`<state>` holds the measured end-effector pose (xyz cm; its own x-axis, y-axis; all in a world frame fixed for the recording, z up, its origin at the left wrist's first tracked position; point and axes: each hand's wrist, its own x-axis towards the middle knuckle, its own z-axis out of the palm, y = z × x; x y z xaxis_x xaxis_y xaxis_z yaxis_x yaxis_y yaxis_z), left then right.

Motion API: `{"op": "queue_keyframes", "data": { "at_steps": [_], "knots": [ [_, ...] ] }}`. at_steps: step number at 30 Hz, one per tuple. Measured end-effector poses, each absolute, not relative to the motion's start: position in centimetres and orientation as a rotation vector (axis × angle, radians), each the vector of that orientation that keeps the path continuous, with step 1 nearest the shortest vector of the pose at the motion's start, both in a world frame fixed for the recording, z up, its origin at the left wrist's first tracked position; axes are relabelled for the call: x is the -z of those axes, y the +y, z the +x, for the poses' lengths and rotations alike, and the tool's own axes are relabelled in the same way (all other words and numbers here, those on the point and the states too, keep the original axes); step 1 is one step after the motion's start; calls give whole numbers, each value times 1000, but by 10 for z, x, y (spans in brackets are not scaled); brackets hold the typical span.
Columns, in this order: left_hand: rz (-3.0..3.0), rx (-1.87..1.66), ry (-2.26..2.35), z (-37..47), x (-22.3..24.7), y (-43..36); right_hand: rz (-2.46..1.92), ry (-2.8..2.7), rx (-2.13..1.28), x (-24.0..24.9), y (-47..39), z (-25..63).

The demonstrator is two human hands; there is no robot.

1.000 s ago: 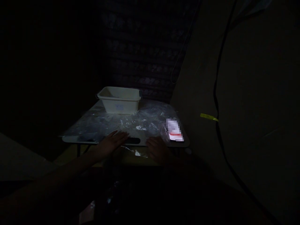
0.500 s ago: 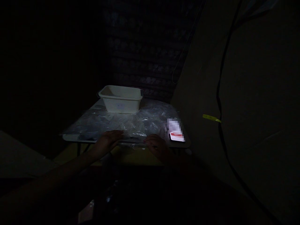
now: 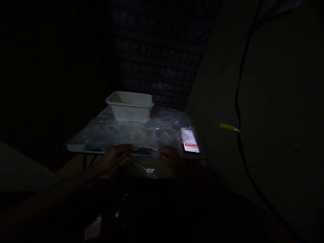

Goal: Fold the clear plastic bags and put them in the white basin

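Observation:
In dim light, my left hand [image 3: 116, 155] is at the table's near edge, its fingers closed on clear plastic [image 3: 141, 136], which looks like a thin bag. My right hand [image 3: 170, 155] pinches the same plastic a short way to the right. Between the hands lies a flat dark item [image 3: 142, 150], at or under the film; its kind is too dark to make out. The crinkled plastic spreads across the table behind my fingers, and a shiny flap of it [image 3: 151, 172] hangs below the front edge.
A cream plastic tub [image 3: 131, 113] with side handles stands at the back of the table [image 3: 78, 147]. A lit phone [image 3: 191, 146] lies at the right front corner. Along the right wall runs a black cable [image 3: 238, 101] with a yellow tag [image 3: 227, 127].
The plastic between my hands has shifted toward me, and its front flap hangs lower. More of the dark item shows. My left hand has dropped slightly.

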<state>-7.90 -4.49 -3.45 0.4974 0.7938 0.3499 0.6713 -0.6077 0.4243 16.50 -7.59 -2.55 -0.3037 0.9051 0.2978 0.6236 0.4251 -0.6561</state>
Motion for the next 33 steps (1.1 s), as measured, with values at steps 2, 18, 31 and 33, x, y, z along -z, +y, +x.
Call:
{"op": "queue_keyframes", "data": {
  "at_steps": [2, 18, 31, 33],
  "knots": [
    [2435, -769, 1255, -80, 36, -45, -1342, -1972, -658, 25, -77, 163],
    [1767, -873, 1330, -67, 15, -46, -1283, -1646, -864, 33, -67, 156],
    [1658, -847, 1233, -60, 7, -48, -1258, -1742, -720, 39, -64, 158],
    [1627, -846, 1224, -61, 7, -47, -1294, -1719, -728, 34, -64, 159]
  ]
}}
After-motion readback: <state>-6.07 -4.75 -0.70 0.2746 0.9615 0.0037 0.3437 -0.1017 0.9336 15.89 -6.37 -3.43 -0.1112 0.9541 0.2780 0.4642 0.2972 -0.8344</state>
